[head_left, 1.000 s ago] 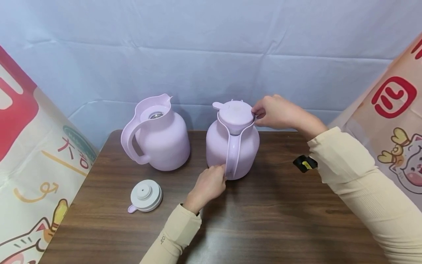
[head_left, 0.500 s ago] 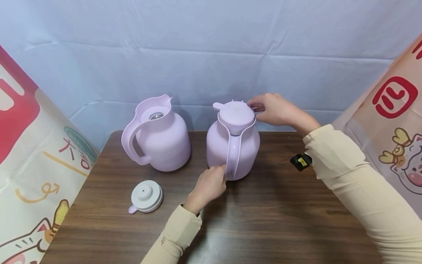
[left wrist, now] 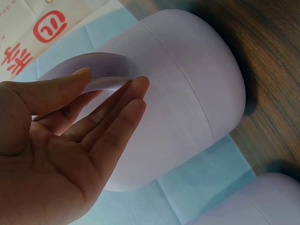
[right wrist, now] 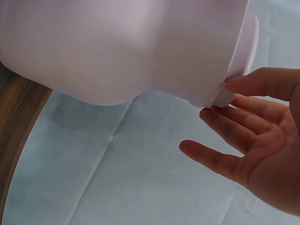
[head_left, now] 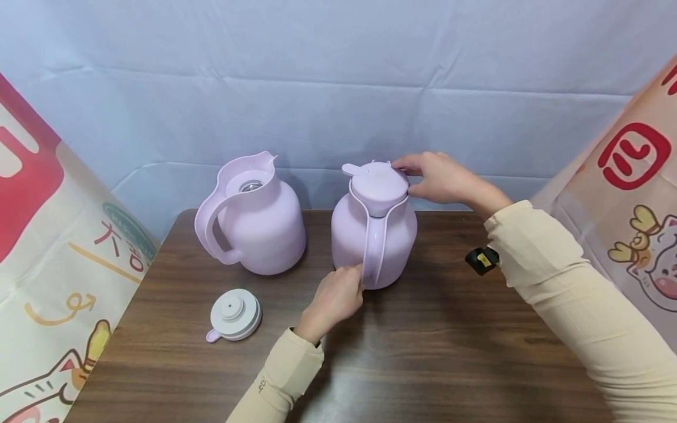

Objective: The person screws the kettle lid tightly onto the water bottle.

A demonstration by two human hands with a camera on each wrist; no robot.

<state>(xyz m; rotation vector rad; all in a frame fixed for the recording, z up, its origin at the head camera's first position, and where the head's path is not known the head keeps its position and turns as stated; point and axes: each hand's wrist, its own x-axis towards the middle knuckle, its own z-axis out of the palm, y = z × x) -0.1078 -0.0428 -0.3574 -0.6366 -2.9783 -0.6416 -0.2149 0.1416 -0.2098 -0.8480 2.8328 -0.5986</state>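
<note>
A lilac thermos jug (head_left: 346,235) stands upright on the table, its handle (head_left: 374,247) facing me. My left hand (head_left: 333,299) pinches the lower part of that handle between thumb and fingers, as the left wrist view also shows. On the jug's mouth sits a lilac lid (head_left: 379,183), its tab pointing left. My right hand (head_left: 441,176) holds the lid's right rim; in the right wrist view the thumb (right wrist: 262,83) is on the lid's edge and the little finger sticks out free. Part of the index finger is hidden behind the lid.
A second lilac jug (head_left: 264,229), without a lid, stands to the left, its metal inner neck showing. In front of it a lid (head_left: 233,314) lies upside down on the wooden table (head_left: 423,364). A pale cloth (head_left: 338,106) hangs behind the table, with printed cloths at both sides.
My right hand has shifted slightly left along the lid's rim, its fingers reaching farther toward the back. The left hand, both jugs and the loose lid look unmoved.
</note>
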